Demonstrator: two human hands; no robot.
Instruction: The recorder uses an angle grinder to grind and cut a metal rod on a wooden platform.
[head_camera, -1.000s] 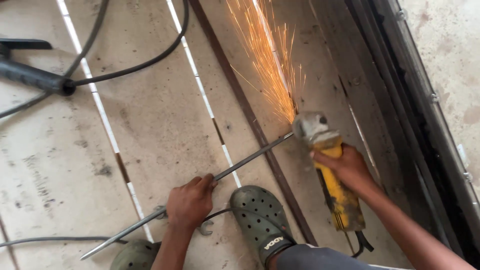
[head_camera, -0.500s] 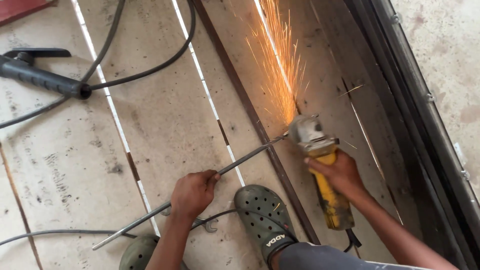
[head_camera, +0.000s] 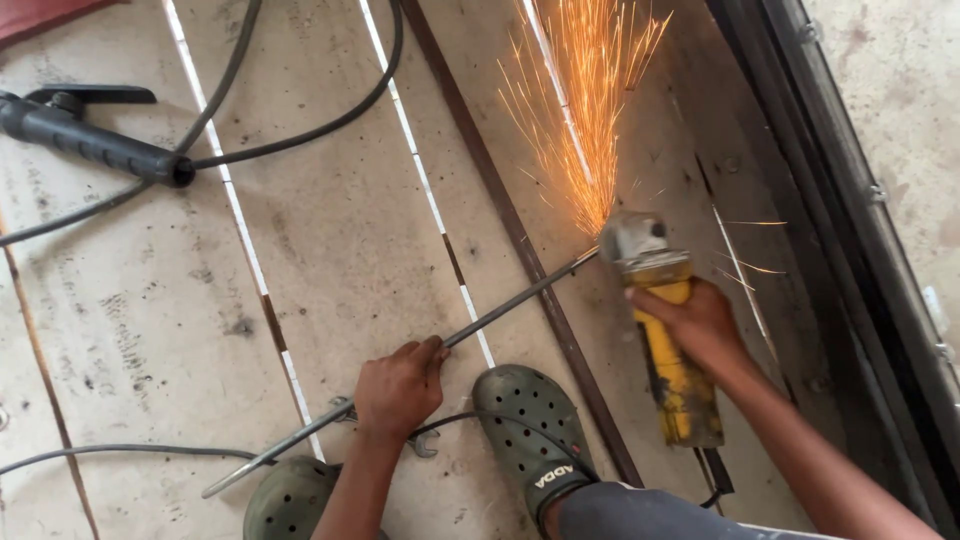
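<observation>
Orange sparks (head_camera: 580, 120) fanned from a yellow angle grinder (head_camera: 670, 340) gripped in the right hand (head_camera: 700, 325), its disc biting the tip of a thin steel rod (head_camera: 500, 305) that the left hand (head_camera: 398, 390) clasped against the concrete floor (head_camera: 330, 230).

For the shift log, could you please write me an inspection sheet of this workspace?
Surface: stained grey concrete floor with white inlaid strips.
Job's things: thin grey metal rod; yellow angle grinder throwing orange sparks at the rod's end.
Clutter: black-handled tool; spanner by the green clogs.
Grippers: left hand presses the rod; right hand grips the grinder.
Cables: black cables cross the floor.
Surroundings: dark metal frame alongside.
</observation>
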